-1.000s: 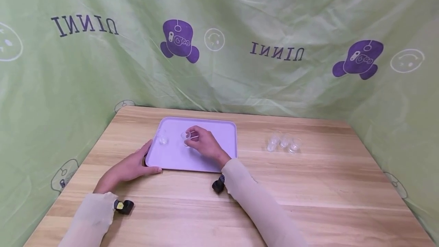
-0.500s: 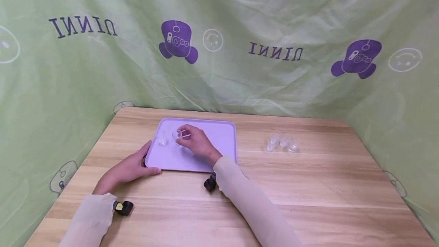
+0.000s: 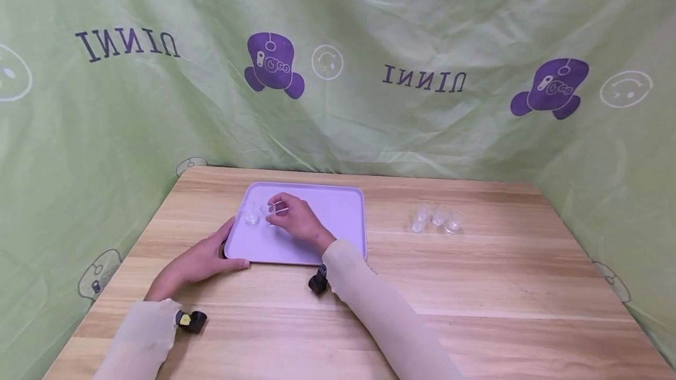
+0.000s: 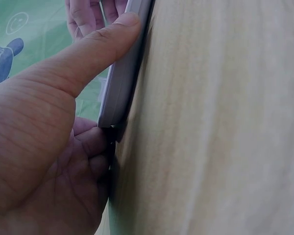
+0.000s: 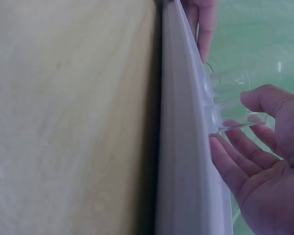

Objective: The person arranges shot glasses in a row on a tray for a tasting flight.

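Note:
My right hand pinches a small clear cup between thumb and fingers, low over the purple tray. In the right wrist view the held cup stands upright, its base at the tray's surface; contact cannot be made out. A second clear cup stands on the tray just left of it. My left hand holds the tray's near left corner, thumb along the front edge and fingers at the left side. The left wrist view shows that thumb against the tray wall.
Several clear cups stand grouped on the wooden table, right of the tray. A green printed curtain surrounds the table's back and sides. Black wrist cameras sit at both sleeves.
My right hand has carried its cup leftward over the tray, close to the standing cup. The left hand keeps its place at the tray corner.

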The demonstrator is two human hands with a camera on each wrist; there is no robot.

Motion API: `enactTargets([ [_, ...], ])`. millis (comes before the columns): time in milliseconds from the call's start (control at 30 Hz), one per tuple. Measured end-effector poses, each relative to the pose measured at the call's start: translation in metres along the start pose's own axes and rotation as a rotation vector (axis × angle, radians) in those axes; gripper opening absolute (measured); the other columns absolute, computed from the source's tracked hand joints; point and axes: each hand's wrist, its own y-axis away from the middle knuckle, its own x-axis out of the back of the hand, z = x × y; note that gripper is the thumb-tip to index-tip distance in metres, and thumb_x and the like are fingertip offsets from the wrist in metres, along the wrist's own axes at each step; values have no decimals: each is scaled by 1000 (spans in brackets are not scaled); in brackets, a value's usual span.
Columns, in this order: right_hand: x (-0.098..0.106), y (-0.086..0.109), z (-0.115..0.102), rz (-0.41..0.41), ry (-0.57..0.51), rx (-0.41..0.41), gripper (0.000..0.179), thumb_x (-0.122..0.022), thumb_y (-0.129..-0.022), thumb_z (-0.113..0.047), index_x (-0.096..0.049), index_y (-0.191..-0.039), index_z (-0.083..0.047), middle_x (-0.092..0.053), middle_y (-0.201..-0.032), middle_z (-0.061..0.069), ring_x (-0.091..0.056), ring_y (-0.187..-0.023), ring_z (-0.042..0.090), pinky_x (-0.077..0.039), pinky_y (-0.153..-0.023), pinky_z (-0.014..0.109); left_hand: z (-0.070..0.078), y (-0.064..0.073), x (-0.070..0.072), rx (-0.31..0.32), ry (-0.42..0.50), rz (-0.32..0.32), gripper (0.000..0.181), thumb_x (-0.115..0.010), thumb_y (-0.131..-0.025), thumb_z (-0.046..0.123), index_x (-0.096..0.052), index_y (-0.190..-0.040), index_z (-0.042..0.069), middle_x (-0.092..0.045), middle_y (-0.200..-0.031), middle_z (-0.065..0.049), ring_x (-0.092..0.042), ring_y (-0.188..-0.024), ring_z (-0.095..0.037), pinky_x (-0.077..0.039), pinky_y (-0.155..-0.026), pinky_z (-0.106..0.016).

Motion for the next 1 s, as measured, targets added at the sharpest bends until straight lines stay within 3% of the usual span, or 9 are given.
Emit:
enactTargets([
  [467, -5, -8, 0, -30, 23, -19, 32, -77, -93, -7, -66, -123, -4, -72, -115, 9, -70, -106, 17, -53, -89, 21, 1, 1, -1, 22, 5, 6, 119, -81, -87, 50, -7, -162, -5, -24, -159, -39, -34, -140, -55, -28, -112, -67],
  [800, -5, -12, 1, -49, 101, -34, 23, -79, -90, -5, -70, -111, -5, -73, -108, 4, -67, -101, 10, -50, -89, 17, -1, 2, -3, 3, -2, 19, 118, -81, -87, 48, -9, -162, -6, -25, -158, -39, -34, -141, -55, -29, -112, -67],
  [1000, -8, -13, -2, -44, 195, -26, 24, -79, -89, -6, -70, -111, -7, -72, -105, 2, -65, -97, 9, -49, -87, 16, -2, 2, -2, 2, 8, 25, 118, -82, -87, 47, -9, -162, -6, -25, -158, -40, -35, -140, -55, -29, -112, -67],
])
